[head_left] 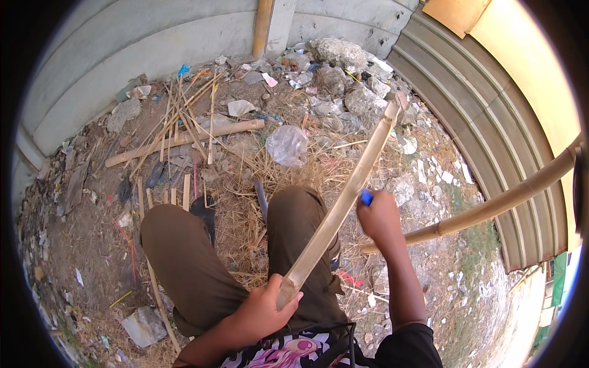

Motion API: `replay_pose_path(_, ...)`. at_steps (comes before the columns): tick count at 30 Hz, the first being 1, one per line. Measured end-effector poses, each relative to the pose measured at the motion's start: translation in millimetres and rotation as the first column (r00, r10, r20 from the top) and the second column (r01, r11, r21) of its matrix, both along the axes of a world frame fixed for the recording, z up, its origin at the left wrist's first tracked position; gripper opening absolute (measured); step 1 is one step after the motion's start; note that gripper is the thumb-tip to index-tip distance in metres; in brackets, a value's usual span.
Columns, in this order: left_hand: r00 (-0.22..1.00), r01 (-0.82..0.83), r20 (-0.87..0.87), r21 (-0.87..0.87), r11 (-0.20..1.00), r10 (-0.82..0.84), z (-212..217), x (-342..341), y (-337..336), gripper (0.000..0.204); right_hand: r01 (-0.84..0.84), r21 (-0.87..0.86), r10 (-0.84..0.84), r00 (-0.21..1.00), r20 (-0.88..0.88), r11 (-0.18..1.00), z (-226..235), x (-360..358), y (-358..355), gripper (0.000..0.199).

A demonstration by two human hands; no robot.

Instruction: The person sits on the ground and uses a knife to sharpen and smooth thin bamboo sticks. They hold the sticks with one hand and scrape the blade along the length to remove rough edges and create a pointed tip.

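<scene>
A long split length of bamboo (343,202) slants up from my lap toward the rubble at the back right. My left hand (268,308) is closed around its near end, thumb along the edge. Beside the strip's middle, on its right, my right hand (380,218) is clenched on a tool with a blue handle (366,197). Only the handle's end shows, so its kind and any blade are hidden. The strip's far end is up by a brownish lump (400,100); whether they touch I cannot tell.
Thin bamboo strips (178,116) lie piled across a bamboo pole (202,136) at the back left. A curved bamboo pole (485,211) reaches in from the right. Concrete chunks (338,54), a clear plastic bag (287,146) and litter cover the ground before a grey wall (153,46) and corrugated sheeting (475,116).
</scene>
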State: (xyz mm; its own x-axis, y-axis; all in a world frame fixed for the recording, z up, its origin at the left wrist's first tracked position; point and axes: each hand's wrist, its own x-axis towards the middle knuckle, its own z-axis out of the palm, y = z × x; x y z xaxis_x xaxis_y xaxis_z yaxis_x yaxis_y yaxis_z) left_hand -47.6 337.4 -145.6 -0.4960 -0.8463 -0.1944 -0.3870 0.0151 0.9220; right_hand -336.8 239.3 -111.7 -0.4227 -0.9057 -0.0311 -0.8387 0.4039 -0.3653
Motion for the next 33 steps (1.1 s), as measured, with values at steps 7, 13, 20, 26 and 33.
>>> replay_pose_path(7, 0.993, -0.038, -0.114, -0.003, 0.999, 0.037, -6.8, 1.5, 4.0, 0.034, -0.156, -0.109, 0.154, 0.988, -0.024, 0.982, -0.2, 3.3, 7.4, 0.026)
replay_pose_path(13, 0.983, -0.008, -0.182, -0.028, 1.0, 0.003, 8.1, 0.8, -4.8, 0.035, -0.461, -0.031, 0.462, 0.885, 0.051, 0.887, -14.6, 67.9, 82.0, 0.026)
replay_pose_path(20, 0.981, 0.134, -0.132, -0.067, 0.989, -0.142, 2.6, 2.4, 5.3, 0.038, 0.102, -0.147, -0.097, 0.995, 0.038, 0.984, 29.7, -15.1, 19.4, 0.028)
replay_pose_path(26, 0.96, 0.082, -0.266, -0.016, 0.997, -0.083, 11.3, 8.4, -0.4, 0.04, -0.352, -0.185, 0.347, 0.936, -0.059, 0.918, 11.0, 49.8, 68.6, 0.021)
replay_pose_path(33, 0.933, 0.163, -0.324, 0.003, 0.987, -0.154, -6.5, 11.6, -1.8, 0.037, -0.325, -0.188, 0.307, 0.944, -0.12, 0.927, -0.6, 57.3, 69.3, 0.02)
